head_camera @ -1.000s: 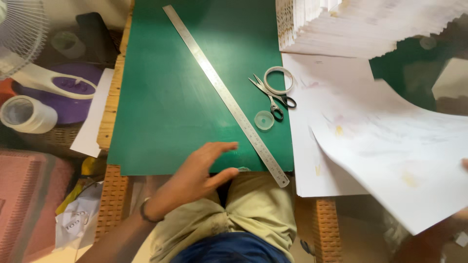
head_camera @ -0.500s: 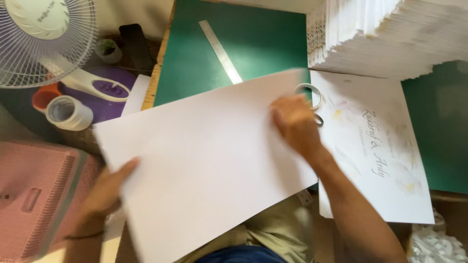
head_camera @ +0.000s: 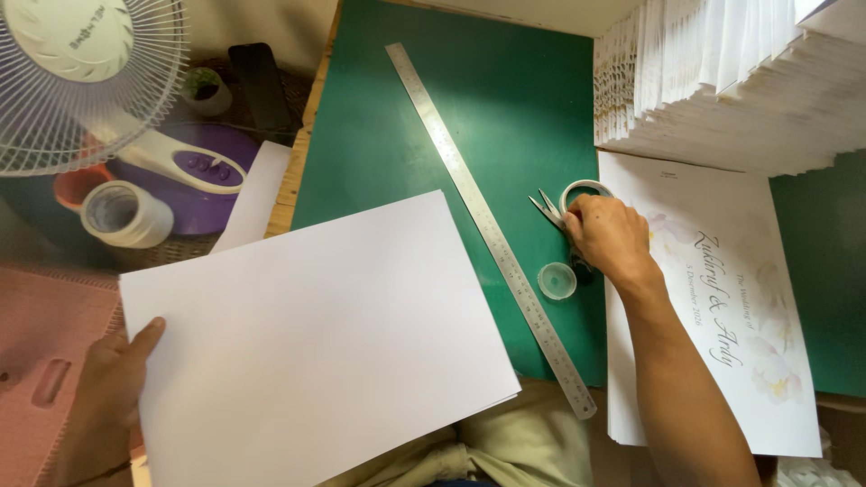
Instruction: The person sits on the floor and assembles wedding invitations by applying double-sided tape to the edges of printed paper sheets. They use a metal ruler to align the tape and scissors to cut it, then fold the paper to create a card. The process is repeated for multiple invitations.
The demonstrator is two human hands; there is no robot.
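A large blank white sheet [head_camera: 316, 343] is lying tilted across the green cutting mat's near-left corner, its left edge hanging past the mat. Small scissors [head_camera: 564, 212] are lying on the mat, blades pointing up-left, their handles mostly hidden, seemingly one pale ring showing.

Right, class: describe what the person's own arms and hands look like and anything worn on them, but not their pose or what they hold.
Both hands are bare, with no gloves or rings showing. The right hand leads to a forearm that is uncovered as far as the frame shows, with no sleeve, watch or band. The left hand has a thin dark band around the wrist at the bottom edge of the picture; no sleeve shows there either.
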